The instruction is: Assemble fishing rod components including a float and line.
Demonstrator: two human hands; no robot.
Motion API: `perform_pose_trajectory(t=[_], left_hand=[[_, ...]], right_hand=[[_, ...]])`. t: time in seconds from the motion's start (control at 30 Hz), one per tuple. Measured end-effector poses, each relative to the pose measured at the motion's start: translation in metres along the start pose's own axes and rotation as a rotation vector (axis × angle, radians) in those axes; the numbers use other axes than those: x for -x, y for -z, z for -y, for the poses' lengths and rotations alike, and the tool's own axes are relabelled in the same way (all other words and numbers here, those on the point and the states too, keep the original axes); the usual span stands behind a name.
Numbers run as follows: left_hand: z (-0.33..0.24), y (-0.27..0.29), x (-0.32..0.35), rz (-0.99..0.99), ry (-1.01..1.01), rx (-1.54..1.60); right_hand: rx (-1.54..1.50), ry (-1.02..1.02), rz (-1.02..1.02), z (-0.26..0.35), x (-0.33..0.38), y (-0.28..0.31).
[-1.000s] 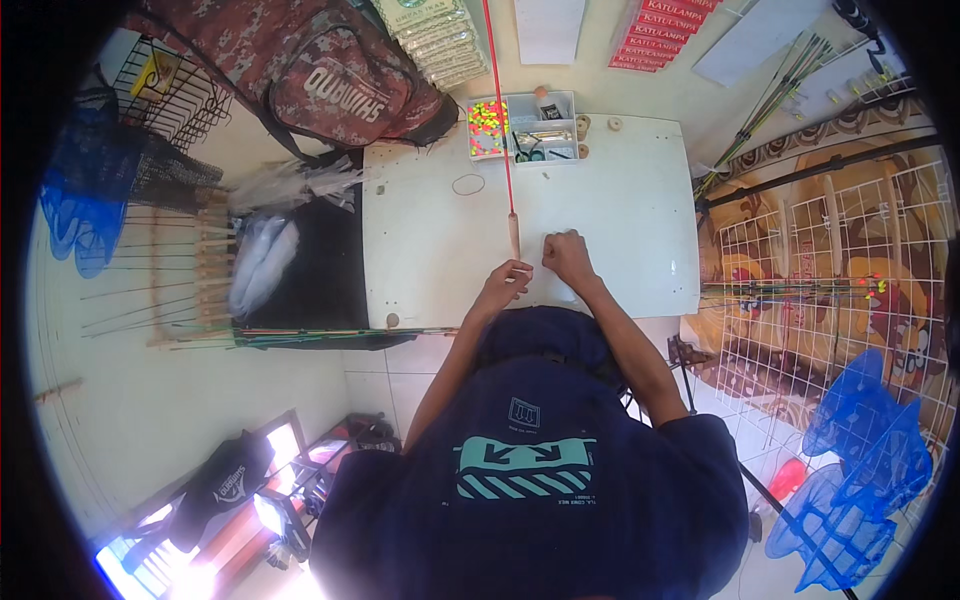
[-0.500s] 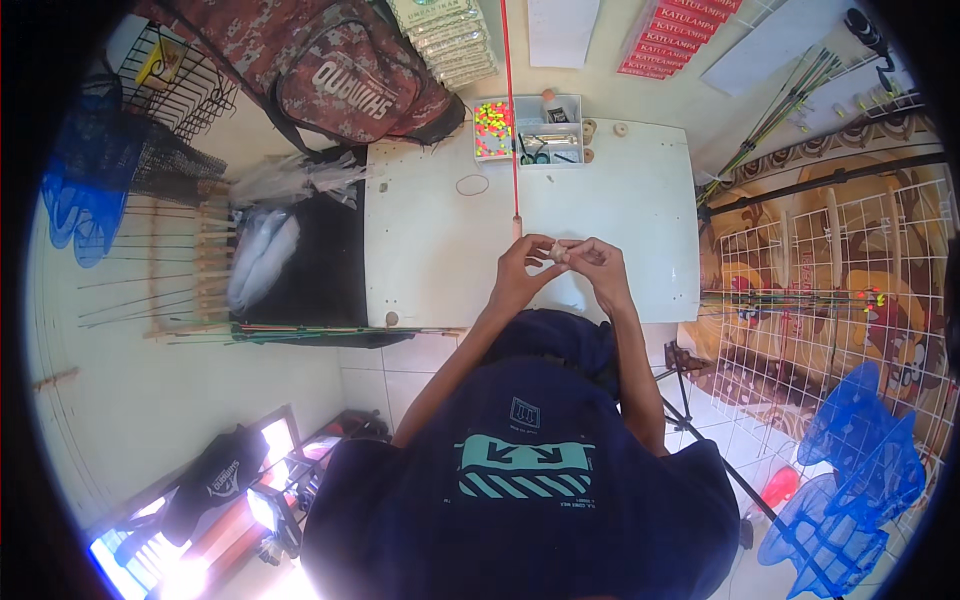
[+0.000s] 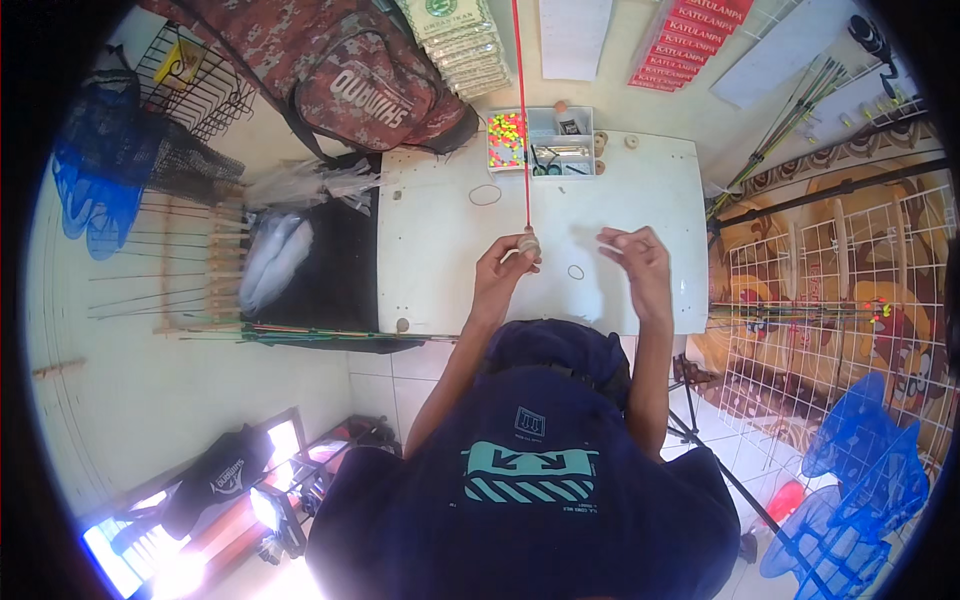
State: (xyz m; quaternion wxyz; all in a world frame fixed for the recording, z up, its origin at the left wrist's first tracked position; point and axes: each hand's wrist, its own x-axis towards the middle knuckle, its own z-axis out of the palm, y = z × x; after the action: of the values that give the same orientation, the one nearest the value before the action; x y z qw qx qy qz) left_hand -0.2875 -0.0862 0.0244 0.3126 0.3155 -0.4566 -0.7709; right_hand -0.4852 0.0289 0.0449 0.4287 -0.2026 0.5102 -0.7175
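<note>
Red rod (image 3: 522,90) pointed to twelve o'clock from the left hand (image 3: 505,268).
Slim and straight, its long axis crossed the white compartmented tray (image 3: 543,122); the left hand was clamped on a pale round spool (image 3: 528,244) at its lower end. The blurred right hand (image 3: 646,265) was at three o'clock; whether its fingertips met could not be told. The tray held yellow-and-pink beads (image 3: 508,138), a bottle (image 3: 568,122) and scissors (image 3: 542,166).

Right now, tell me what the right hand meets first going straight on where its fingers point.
Probably the red rod, near the left hand; depth is unclear, so the right hand might pass over it.
</note>
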Motion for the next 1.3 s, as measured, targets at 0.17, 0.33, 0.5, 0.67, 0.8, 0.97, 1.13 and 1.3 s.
perform_pose_trajectory(t=[0.17,0.33,0.5,0.67,0.8,0.97,1.13,1.3], left_hand=[[-0.017,0.013,0.000,-0.091,-0.114,-0.139],[-0.029,0.026,0.001,-0.075,-0.274,-0.347],[-0.042,0.015,0.003,0.031,-0.312,-0.395],[-0.060,0.005,0.007,0.216,-0.341,-0.509],[-0.069,-0.003,0.008,0.182,-0.359,-0.681],[-0.074,-0.005,0.011,0.147,-0.354,-0.697],[-0.074,0.004,0.011,0.148,-0.372,-0.799],[-0.082,0.000,0.013,0.135,-0.350,-0.878]], right_hand=[[0.149,0.052,-0.327,0.015,-0.008,0.040],[0.206,0.263,-0.556,0.014,-0.013,0.058],[-0.144,0.157,-0.198,0.022,-0.007,0.023],[0.069,0.058,0.113,0.029,0.004,-0.034],[0.397,0.197,0.408,0.029,0.008,-0.060],[0.447,0.108,0.483,0.032,0.009,-0.063],[0.257,0.054,0.337,0.042,0.007,-0.048],[0.227,0.095,0.406,0.048,0.008,-0.053]])
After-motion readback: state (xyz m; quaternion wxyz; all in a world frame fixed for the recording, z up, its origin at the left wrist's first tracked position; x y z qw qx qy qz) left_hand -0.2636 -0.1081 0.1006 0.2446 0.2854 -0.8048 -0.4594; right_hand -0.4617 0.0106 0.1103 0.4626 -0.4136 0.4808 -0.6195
